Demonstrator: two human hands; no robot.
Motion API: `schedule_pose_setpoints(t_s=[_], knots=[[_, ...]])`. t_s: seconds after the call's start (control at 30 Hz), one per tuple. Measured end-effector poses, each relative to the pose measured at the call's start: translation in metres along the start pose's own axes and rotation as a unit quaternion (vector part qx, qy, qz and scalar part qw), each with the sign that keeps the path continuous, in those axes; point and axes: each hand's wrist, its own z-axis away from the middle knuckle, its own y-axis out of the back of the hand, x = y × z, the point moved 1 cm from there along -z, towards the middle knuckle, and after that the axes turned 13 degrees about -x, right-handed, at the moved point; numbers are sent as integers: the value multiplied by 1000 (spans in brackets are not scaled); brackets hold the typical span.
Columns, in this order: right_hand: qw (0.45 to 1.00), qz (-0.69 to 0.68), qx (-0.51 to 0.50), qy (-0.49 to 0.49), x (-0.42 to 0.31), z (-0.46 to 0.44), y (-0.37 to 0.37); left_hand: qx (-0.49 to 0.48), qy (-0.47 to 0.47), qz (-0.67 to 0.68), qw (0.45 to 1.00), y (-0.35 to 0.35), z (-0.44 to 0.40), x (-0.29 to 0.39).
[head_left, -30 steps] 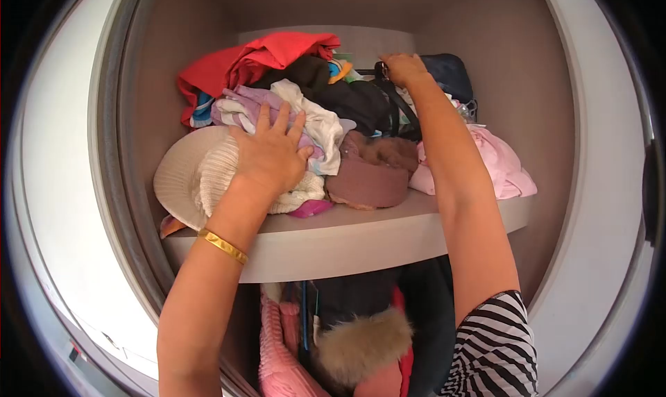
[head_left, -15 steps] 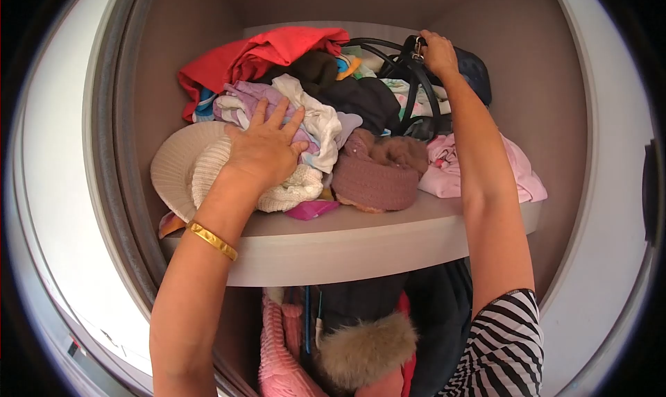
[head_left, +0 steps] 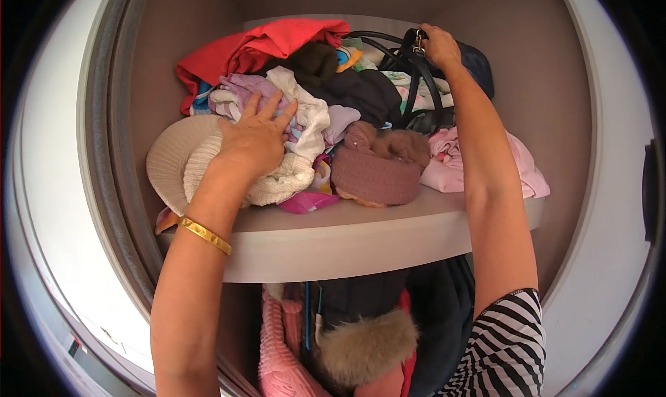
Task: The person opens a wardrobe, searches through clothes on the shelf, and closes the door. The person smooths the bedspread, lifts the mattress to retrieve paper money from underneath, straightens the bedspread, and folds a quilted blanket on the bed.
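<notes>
Spread fingers of my left hand (head_left: 255, 139) press on the cream knitted hat (head_left: 284, 182) and the lilac and white cloths (head_left: 309, 116) on the left of the shelf. A gold bangle circles that wrist. At the back right, my right hand (head_left: 438, 46) is closed on a black strap (head_left: 418, 60) with a metal buckle, beside a dark bag (head_left: 477, 69). Its fingertips are partly hidden. Below the strap lie a mauve knitted hat (head_left: 378, 175) and a pink cloth (head_left: 525, 162).
Red fabric (head_left: 257, 48) covers the back left of the pile, and dark cloth (head_left: 361, 91) lies mid-pile. The shelf's front edge (head_left: 347, 251) crosses the view. Below it hang a pink knit garment (head_left: 284, 355) and brown fur trim (head_left: 368, 348). Cabinet walls stand at both sides.
My right hand has moved right and slightly up, drawing the black straps with it and uncovering patterned cloth. My left hand has shifted slightly left, still on the clothes.
</notes>
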Motion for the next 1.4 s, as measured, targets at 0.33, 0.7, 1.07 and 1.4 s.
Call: schedule_pose_setpoints(t_s=[0.33,0.7,1.07,1.4], knots=[[991,104,-65,60,-10,30,7,10,32,-6,999,5,-19,-8],[929,-13,-308,207,-97,106,-38,-35,101,-16,994,16,-30,-9],[874,-50,-412,254,-70,157,8,-13,92,-2,996,4,-25,-14],[858,-113,-461,196,58,209,95,63,48,-46,996,20,26,11]])
